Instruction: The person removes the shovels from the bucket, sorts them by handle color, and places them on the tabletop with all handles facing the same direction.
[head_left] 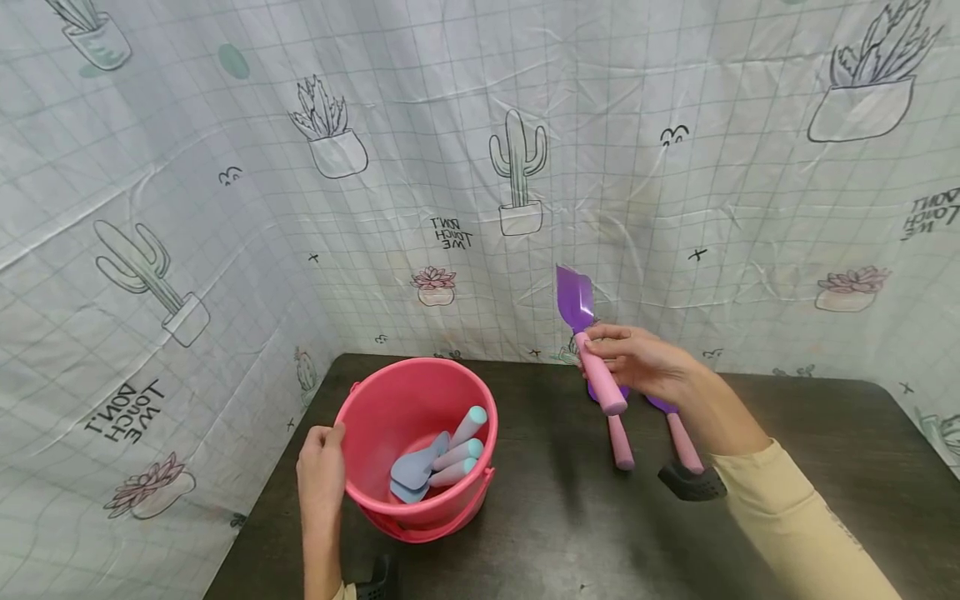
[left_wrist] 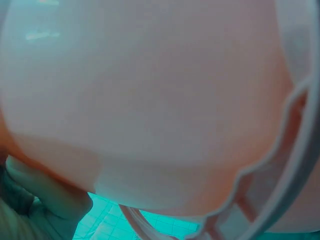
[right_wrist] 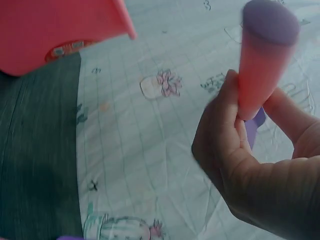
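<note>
My left hand (head_left: 321, 462) grips the left rim of a pink bucket (head_left: 405, 400) on the table, fingers over the edge. In the left wrist view the bucket's outer wall (left_wrist: 150, 100) fills most of the picture. Inside the bucket lie several toy shovels with blue-grey blades (head_left: 414, 468) and pale handles with mint ends. Up above the table, right of the bucket, my right hand (head_left: 641, 360) pinches a toy shovel (head_left: 602, 379) near the top of its pink handle, purple blade pointing up. The handle's end (right_wrist: 270, 25) faces the right wrist camera.
Two more purple shovels with pink handles, one (head_left: 620, 442) below the held shovel and another (head_left: 684, 446) under my right forearm, lie on the dark table (head_left: 540, 533). A white curtain (head_left: 600, 183) printed with cacti hangs behind and left of the table.
</note>
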